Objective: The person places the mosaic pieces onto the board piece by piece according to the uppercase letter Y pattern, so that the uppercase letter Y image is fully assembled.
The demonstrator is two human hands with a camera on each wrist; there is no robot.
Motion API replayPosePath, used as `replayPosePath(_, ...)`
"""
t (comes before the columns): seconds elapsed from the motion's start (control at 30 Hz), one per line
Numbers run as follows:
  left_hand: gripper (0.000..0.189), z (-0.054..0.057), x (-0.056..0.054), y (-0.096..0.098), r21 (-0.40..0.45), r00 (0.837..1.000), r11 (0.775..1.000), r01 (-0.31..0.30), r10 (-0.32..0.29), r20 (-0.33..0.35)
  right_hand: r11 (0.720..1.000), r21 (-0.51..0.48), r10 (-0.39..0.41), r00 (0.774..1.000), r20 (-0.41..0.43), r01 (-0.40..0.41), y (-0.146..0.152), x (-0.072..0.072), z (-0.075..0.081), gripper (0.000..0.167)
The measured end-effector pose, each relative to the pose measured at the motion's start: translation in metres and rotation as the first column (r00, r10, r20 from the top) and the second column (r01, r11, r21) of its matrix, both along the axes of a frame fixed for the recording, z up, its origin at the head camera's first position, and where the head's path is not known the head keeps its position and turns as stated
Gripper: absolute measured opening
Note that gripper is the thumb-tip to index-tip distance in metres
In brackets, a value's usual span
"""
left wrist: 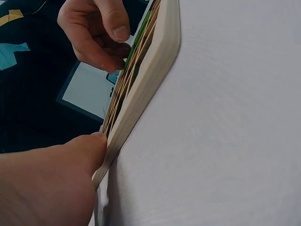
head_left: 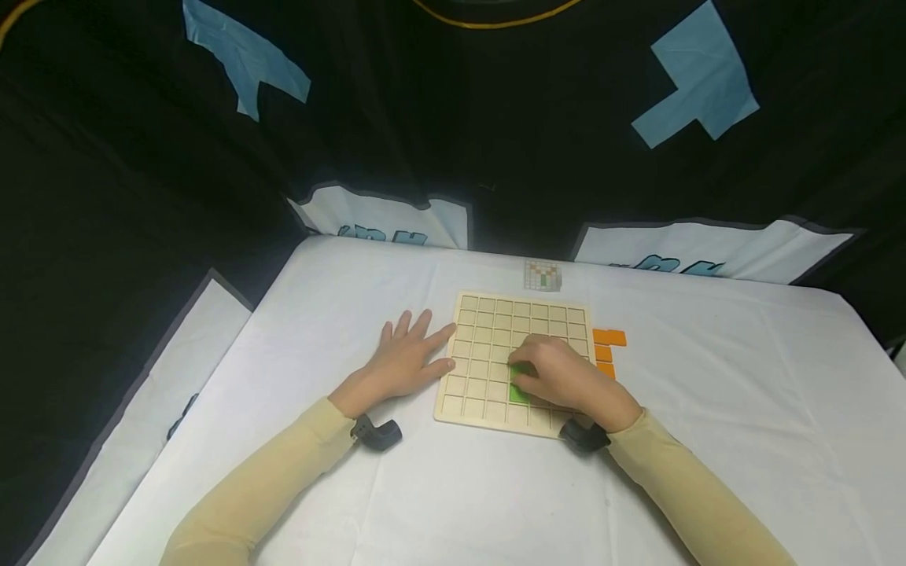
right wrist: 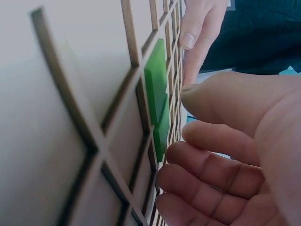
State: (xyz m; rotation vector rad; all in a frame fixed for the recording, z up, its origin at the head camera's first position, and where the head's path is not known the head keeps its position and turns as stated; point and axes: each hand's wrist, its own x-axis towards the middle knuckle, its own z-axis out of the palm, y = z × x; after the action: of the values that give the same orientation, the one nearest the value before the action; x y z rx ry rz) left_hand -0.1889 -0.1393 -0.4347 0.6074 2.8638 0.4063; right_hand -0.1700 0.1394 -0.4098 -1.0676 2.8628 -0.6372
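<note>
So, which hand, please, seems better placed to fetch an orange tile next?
Likely the right hand: it's nearer the orange tiles; the left hand lies across the board from them.

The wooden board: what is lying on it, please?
Green tiles lie on the wooden board, partly covered by the right hand in the head view. That hand hides part of the board there; anything else beneath it cannot be seen.
</note>
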Motion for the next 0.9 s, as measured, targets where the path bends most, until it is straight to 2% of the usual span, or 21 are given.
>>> replayPosePath(0.17, 0.066, 0.000, -0.001, 0.001, -0.004, 1.000, 1.000, -0.001, 0.001, -0.001, 0.999, -0.025, -0.021, 1.000, -0.005, 0.021, 0.008, 0.001, 0.002, 0.009)
replayPosePath(0.33, 0.066, 0.000, 0.000, 0.001, 0.001, 1.000, 1.000, -0.005, 0.005, 0.002, 0.997, -0.029, -0.072, 0.997, 0.016, 0.072, 0.020, 0.001, 0.008, 0.021)
replayPosePath(0.5, 0.066, -0.001, 0.001, 0.001, 0.005, 1.000, 1.000, -0.003, 0.003, 0.005, 0.993, -0.054, -0.103, 0.995, -0.011, 0.102, 0.037, 0.002, 0.016, 0.024)
replayPosePath(0.7, 0.066, -0.001, 0.001, 0.000, 0.012, 1.000, 1.000, -0.003, 0.003, 0.008, 0.983, -0.058, -0.175, 0.984, -0.035, 0.173, 0.060, 0.008, 0.022, 0.023)
replayPosePath(0.9, 0.066, 0.000, 0.000, 0.000, 0.010, 1.000, 1.000, -0.004, 0.003, 0.017, 0.973, -0.058, -0.225, 0.973, -0.040, 0.223, 0.083, 0.017, 0.019, 0.021)
